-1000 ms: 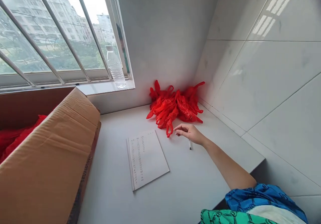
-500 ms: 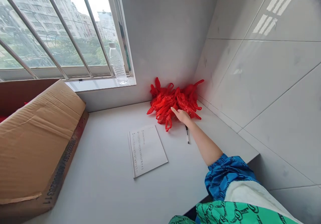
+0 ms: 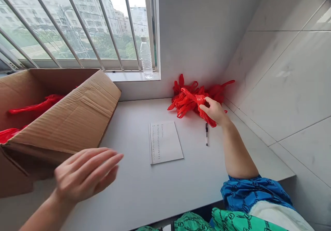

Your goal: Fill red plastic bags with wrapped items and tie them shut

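My right hand (image 3: 216,111) is shut on a red plastic bag (image 3: 204,104), which it draws out from a heap of red plastic bags (image 3: 187,87) in the corner of the counter. My left hand (image 3: 85,174) is open and holds nothing. It hovers over the counter, its fingers near the flap of a cardboard box (image 3: 72,117). Inside that box lie more red plastic bags (image 3: 36,106), partly hidden by the flap. A black-and-white pen (image 3: 206,133) lies just below my right hand, and a sheet of handwritten notes (image 3: 165,142) lies to its left.
A plastic water bottle (image 3: 146,58) stands on the sill of a barred window (image 3: 77,27) at the back. Tiled wall (image 3: 284,86) runs along the right side of the white counter (image 3: 134,193). My blue and green patterned clothing fills the bottom edge.
My right hand has closed on one bag and pulled it from the heap. My left hand has come into view beside the box. The view has swung, showing more of the box's inside.
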